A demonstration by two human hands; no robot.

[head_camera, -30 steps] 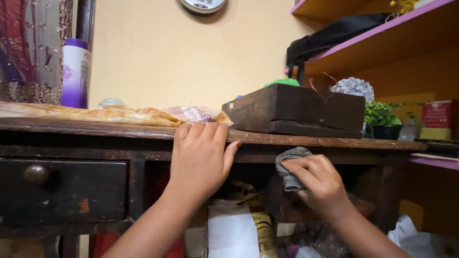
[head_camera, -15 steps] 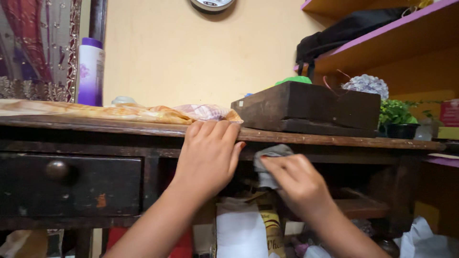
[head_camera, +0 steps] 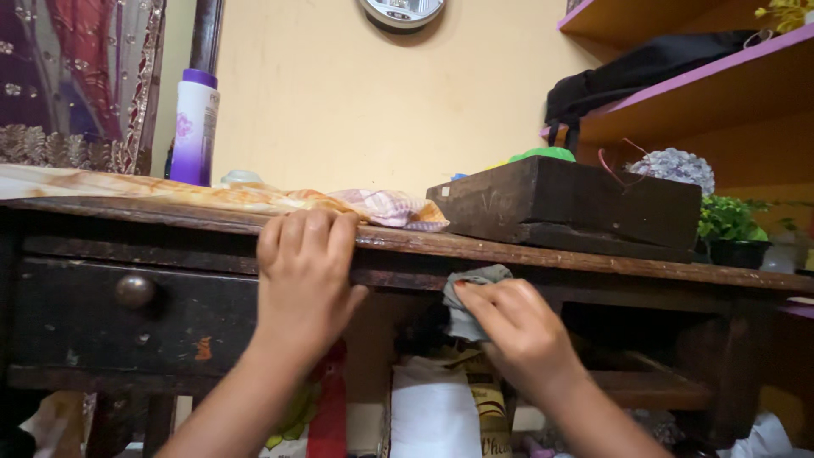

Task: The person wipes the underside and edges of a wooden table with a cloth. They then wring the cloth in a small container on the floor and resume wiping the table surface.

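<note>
Head view: a dark wooden table (head_camera: 543,251) is seen from its front edge. The left hand (head_camera: 303,284) is laid flat against that front edge, fingers together and hooked over the top, thumb spread below; nothing is clamped in it. The right hand (head_camera: 519,331) is closed around a grey cloth (head_camera: 471,298), which is pressed against the table's front rail, just under the front edge and near its middle, beside the left hand but apart from it.

A closed drawer (head_camera: 102,318) with a round knob (head_camera: 134,291) is set at the left end of the front. On the top, a patterned fabric (head_camera: 212,195) is spread along the left part up to the front edge, and a dark wooden box (head_camera: 577,208) is placed toward the right end. A white and purple bottle (head_camera: 194,127) is stood at the back left. A small green plant (head_camera: 729,222) is seen beyond the right end of the box. Below the table, bags (head_camera: 441,407) are packed between the legs.
</note>
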